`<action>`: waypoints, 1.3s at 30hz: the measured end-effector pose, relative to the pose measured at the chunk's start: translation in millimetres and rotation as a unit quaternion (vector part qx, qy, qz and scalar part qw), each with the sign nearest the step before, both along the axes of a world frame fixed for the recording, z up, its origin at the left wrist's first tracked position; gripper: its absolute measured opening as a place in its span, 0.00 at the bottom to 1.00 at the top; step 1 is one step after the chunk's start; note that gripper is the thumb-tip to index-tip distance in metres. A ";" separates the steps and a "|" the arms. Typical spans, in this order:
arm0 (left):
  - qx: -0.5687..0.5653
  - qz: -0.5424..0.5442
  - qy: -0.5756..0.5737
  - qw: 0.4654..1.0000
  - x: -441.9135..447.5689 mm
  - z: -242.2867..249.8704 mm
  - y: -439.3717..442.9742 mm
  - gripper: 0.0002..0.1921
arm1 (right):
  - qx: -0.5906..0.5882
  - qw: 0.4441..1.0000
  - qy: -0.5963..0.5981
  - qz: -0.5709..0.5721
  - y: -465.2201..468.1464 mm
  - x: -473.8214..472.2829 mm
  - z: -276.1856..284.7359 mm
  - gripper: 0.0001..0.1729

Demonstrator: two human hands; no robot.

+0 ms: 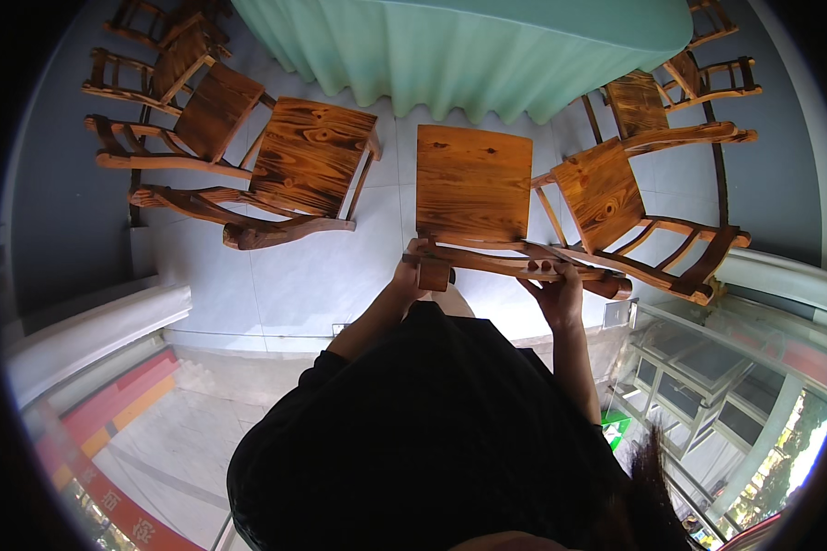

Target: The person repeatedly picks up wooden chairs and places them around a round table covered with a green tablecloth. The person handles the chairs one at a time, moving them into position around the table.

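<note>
Directly before me stands a wooden chair, its flat seat towards a table with a pleated green cloth. My left hand grips the left end of its backrest, with the fingers partly hidden by the wood. At the right part of the same backrest, my right hand has its fingers on the wooden rail, the thumb side spread below it. Another wooden chair is just to the left, apart from this one. To the right, a further wooden chair is angled close to the backrest's right end.
Several more wooden chairs line the left side, and others the right. Grey tiled floor shows between them. White ledges flank the opening behind me. At lower right is a glass panel with metal framing.
</note>
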State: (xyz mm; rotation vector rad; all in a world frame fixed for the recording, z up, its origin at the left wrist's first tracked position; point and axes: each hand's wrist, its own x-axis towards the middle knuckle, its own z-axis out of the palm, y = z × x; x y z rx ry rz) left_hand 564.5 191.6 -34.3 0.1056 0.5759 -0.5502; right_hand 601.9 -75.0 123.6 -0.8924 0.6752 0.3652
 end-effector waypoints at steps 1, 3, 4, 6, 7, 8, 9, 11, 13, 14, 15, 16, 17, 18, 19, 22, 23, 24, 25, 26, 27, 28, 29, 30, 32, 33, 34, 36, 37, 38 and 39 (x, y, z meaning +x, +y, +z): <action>-0.007 -0.008 -0.030 1.000 1.9 4.9 -0.3 0.16 | 0.005 1.000 0.001 0.005 -0.4 0.1 -1.0 0.09; -0.004 -0.011 -0.053 0.999 7.2 12.4 -1.1 0.18 | 0.011 1.000 0.000 0.011 -1.9 1.1 -4.2 0.12; 0.006 -0.006 -0.039 0.999 8.6 14.9 -0.6 0.20 | 0.013 1.000 0.001 0.016 -1.7 0.1 -5.8 0.11; -0.050 0.008 -0.011 0.999 8.7 17.1 1.1 0.23 | 0.013 1.000 0.012 0.012 0.9 -3.0 -9.0 0.09; -0.039 0.009 -0.058 0.997 6.9 16.4 1.0 0.21 | 0.012 1.000 0.014 0.011 0.9 -3.8 -10.3 0.08; -0.006 0.007 -0.074 0.997 5.6 14.9 2.2 0.20 | 0.015 1.000 0.010 0.022 3.0 -4.4 -11.5 0.08; 0.000 0.007 -0.086 0.996 1.5 12.4 1.2 0.18 | 0.020 0.999 0.006 0.024 2.2 -7.6 -12.0 0.09; 0.269 -0.015 -0.176 0.947 -3.8 5.9 2.2 0.18 | 0.015 1.000 0.017 0.022 3.8 -8.5 -12.9 0.10; 0.235 -0.019 -0.191 0.953 -5.7 -2.8 4.0 0.18 | 0.017 0.999 -0.004 0.027 4.0 -7.4 -13.6 0.11; 0.083 -0.015 -0.160 0.983 -5.8 -7.5 6.0 0.18 | 0.022 0.999 -0.017 0.031 3.2 -6.9 -14.3 0.12; -0.083 0.001 -0.131 0.988 -5.5 -11.4 8.0 0.18 | 0.014 0.999 -0.006 0.030 3.2 -5.3 -14.6 0.12; -0.066 -0.005 -0.115 0.991 -6.2 -15.8 8.4 0.18 | 0.010 1.000 -0.006 0.029 2.0 -5.1 -15.7 0.13; -0.061 0.001 -0.103 0.993 -6.3 -18.8 10.2 0.18 | 0.012 0.999 -0.010 0.030 2.1 -4.2 -16.3 0.14; -0.077 -0.006 -0.112 0.991 -6.8 -21.7 11.7 0.18 | 0.011 0.999 -0.005 0.032 1.4 -4.6 -17.6 0.15; -0.068 0.008 -0.080 0.994 -7.9 -24.0 13.1 0.18 | 0.014 0.999 -0.007 0.033 1.5 -5.1 -19.0 0.15; -0.102 0.006 -0.067 0.992 -9.2 -28.8 16.2 0.19 | 0.012 0.999 -0.003 0.037 0.8 -8.4 -23.0 0.15; -0.108 0.005 -0.072 0.992 -9.8 -30.3 16.4 0.19 | 0.009 0.999 0.009 0.033 1.0 -10.9 -24.2 0.15; -0.114 0.004 -0.074 0.991 -10.5 -30.7 16.5 0.19 | 0.001 0.999 0.009 0.033 2.0 -11.5 -24.9 0.15; -0.119 0.004 -0.077 0.990 -10.7 -31.6 16.5 0.19 | 0.007 0.999 -0.005 0.038 2.1 -13.6 -25.4 0.15; -0.124 0.004 -0.083 0.989 -11.1 -32.1 16.7 0.19 | 0.012 0.999 -0.010 0.042 2.1 -14.7 -25.3 0.15; -0.138 -0.001 -0.093 0.986 -10.7 -33.0 16.9 0.19 | 0.007 0.999 -0.013 0.039 0.4 -15.0 -25.3 0.15; -0.127 0.006 -0.044 0.991 -10.4 -34.3 17.6 0.19 | 0.015 0.999 -0.021 0.038 -1.5 -17.8 -25.7 0.16; -0.136 -0.006 -0.055 0.989 -9.2 -36.0 17.5 0.19 | 0.025 0.999 -0.022 0.043 -6.3 -19.5 -26.8 0.19; -0.118 -0.019 -0.047 0.992 -10.0 -37.9 20.3 0.18 | 0.044 0.997 -0.027 0.065 -15.1 -27.3 -28.1 0.23; -0.069 -0.038 -0.056 0.995 -11.1 -41.3 24.0 0.17 | 0.093 0.987 -0.006 0.132 -44.3 -38.4 -33.0 0.40; -0.048 -0.063 -0.057 0.995 -11.7 -42.8 25.3 0.18 | 0.075 0.982 -0.017 0.171 -68.1 -49.1 -34.1 0.39; 0.002 -0.068 -0.056 0.996 -14.2 -43.9 27.5 0.19 | 0.011 0.980 0.028 0.196 -93.2 -57.8 -39.6 0.37; 0.016 -0.048 -0.013 0.999 -18.3 -45.7 28.6 0.20 | -0.072 0.973 0.101 0.195 -153.9 -71.6 -56.0 0.33; -0.019 -0.026 0.007 0.999 -20.5 -46.2 29.1 0.21 | -0.124 0.965 0.166 0.159 -189.2 -77.6 -65.5 0.30; -0.017 -0.017 0.024 0.999 -22.6 -45.8 27.6 0.21 | -0.120 0.973 0.188 0.056 -226.5 -82.7 -72.1 0.29; -0.045 0.003 0.037 0.998 -25.6 -45.8 25.4 0.22 | -0.141 0.961 0.232 -0.054 -265.2 -87.2 -77.2 0.29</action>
